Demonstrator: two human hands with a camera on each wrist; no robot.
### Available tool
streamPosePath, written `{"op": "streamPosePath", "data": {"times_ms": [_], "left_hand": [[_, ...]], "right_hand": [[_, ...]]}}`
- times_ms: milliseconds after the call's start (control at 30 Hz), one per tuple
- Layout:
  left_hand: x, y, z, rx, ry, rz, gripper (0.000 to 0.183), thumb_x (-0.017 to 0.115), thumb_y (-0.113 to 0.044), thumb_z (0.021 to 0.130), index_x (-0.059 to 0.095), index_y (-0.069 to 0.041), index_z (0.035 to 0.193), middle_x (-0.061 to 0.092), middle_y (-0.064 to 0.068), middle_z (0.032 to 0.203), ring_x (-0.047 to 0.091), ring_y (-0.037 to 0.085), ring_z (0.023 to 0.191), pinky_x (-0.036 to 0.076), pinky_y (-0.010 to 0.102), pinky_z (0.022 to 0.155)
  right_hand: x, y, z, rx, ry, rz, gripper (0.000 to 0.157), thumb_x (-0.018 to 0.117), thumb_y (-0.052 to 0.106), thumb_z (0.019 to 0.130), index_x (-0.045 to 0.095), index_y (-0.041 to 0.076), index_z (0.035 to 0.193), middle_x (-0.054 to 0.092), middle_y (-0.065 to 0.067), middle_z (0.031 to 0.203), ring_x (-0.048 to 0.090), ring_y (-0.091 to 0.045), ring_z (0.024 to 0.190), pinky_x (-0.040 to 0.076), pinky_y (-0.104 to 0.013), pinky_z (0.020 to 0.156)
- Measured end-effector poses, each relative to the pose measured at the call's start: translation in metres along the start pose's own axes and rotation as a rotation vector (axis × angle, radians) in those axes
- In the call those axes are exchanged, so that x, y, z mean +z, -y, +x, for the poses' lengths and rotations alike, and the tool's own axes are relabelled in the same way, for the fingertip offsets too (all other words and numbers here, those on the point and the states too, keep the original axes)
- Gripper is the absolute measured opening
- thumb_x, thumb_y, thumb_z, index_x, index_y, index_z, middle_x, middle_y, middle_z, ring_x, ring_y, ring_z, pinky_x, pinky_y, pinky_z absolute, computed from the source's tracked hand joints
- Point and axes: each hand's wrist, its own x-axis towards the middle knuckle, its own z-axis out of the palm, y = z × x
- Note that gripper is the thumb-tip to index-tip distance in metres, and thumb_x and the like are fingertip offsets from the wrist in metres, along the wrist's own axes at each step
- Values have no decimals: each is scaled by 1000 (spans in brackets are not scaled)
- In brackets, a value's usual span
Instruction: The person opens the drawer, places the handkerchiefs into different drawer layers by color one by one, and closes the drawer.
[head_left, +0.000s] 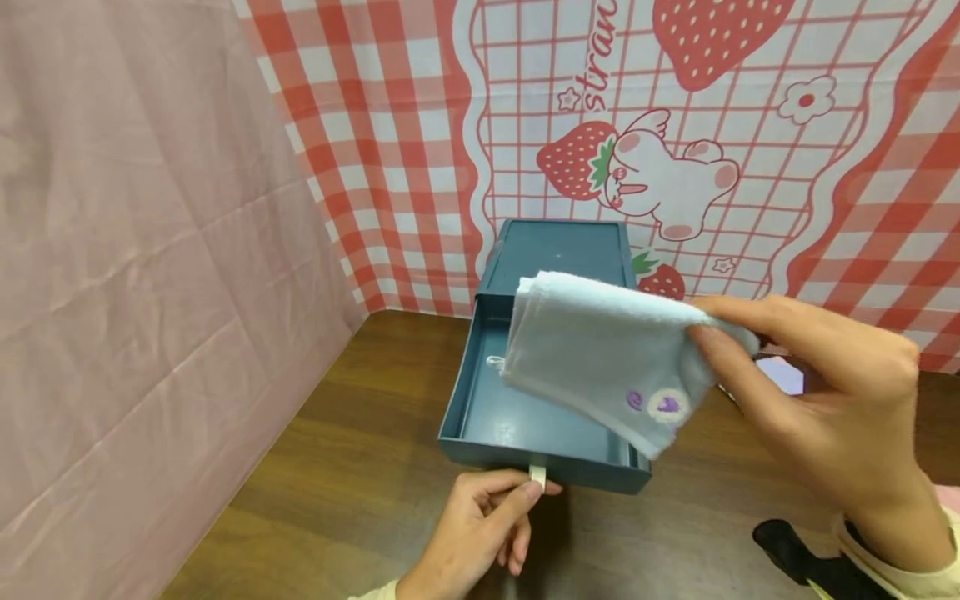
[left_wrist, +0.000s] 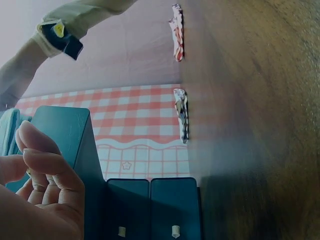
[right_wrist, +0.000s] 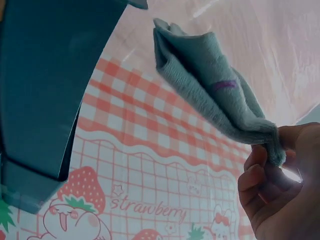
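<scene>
A blue-grey drawer (head_left: 450, 412) stands pulled out of its dark teal cabinet (head_left: 562, 254). My left hand (head_left: 483, 521) pinches the pale pull tab (head_left: 537, 477) at the drawer's front, thumb on top. Above the drawer's right side, my right hand (head_left: 832, 400) holds a folded light blue towel (head_left: 592, 342) by one corner between thumb and fingers. Purple stitching and a round white patch mark the towel. Its folded layers show in the right wrist view, where the towel (right_wrist: 210, 85) hangs beside the drawer (right_wrist: 45, 90). Inside the drawer lies a small white item (head_left: 495, 362), partly beside the towel's edge.
In the left wrist view, two closed drawers (left_wrist: 127, 205) with pale tabs sit low in the cabinet. Two thin patterned packets (left_wrist: 178, 35) lie on the wooden table (head_left: 337, 467). A pale lilac item (head_left: 782, 375) shows behind my right hand. Checked strawberry cloth (head_left: 405, 158) hangs behind.
</scene>
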Motion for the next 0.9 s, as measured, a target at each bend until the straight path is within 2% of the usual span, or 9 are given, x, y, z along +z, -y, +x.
{"op": "streamPosePath", "data": {"times_ms": [167,267,500,633,833,900], "left_hand": [[0,-1,0,1,0,9,26,45,-17,94,63,1,104,44,32,50,44,9,35,41,31,31],[-1,4,1,-2,-6,7,26,46,-17,94,63,-1,103,44,32,50,44,9,35,41,30,31],[-4,22,2,20,-25,20,23,46,-17,94,64,-5,102,44,29,47,44,12,32,42,31,30],[-4,23,2,30,-30,22,23,47,-17,94,64,-5,102,44,27,47,42,18,31,41,33,30],[-4,23,2,17,-24,19,24,47,-19,94,64,-6,103,45,27,47,44,11,33,41,36,30],[-4,23,2,15,-26,19,23,47,-19,94,64,-6,103,45,27,47,43,12,32,41,37,30]], "right_hand": [[19,10,16,18,0,-55,24,72,-10,65,69,-6,88,67,-15,80,57,-14,64,41,-12,58],[30,21,24,17,10,-78,22,72,-6,68,69,-3,89,67,-13,81,58,-12,67,44,-11,62],[47,36,33,11,119,-149,18,70,0,73,70,5,90,68,-4,80,56,-2,65,43,-9,61],[54,37,34,18,149,-163,18,69,-1,73,70,5,89,67,-1,78,51,0,62,40,-10,57],[58,27,26,72,204,-219,23,70,-3,71,70,8,91,64,4,75,41,3,53,32,-11,48],[60,21,22,92,227,-235,24,70,-2,72,70,10,92,64,6,76,41,3,52,32,-11,47]]}}
